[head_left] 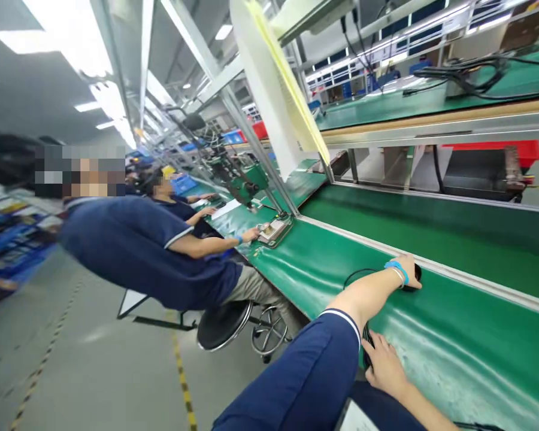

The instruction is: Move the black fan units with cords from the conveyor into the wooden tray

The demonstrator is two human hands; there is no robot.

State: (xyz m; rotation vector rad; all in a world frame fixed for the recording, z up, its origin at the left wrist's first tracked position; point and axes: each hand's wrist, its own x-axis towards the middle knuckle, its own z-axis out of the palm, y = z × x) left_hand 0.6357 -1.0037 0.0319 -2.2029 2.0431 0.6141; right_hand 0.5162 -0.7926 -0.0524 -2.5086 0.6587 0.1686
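My left hand [405, 270], a blue band on its wrist, lies curled over a small black object [416, 280] on the green mat [431, 335], close to the conveyor's rail. A thin black cable [354, 275] loops away from it across the mat. At the mat's near edge my right hand [383, 363] has its fingers closed against another black part [367, 346]. Most of that part is hidden behind my navy sleeve.
A co-worker in a navy shirt sits on a black stool [222, 323] to the left, one hand at a tray with a device [274, 230]. Behind the mat runs a green conveyor belt [431, 239]. A white panel [273, 90] hangs overhead; a red bin [527, 152] sits beyond.
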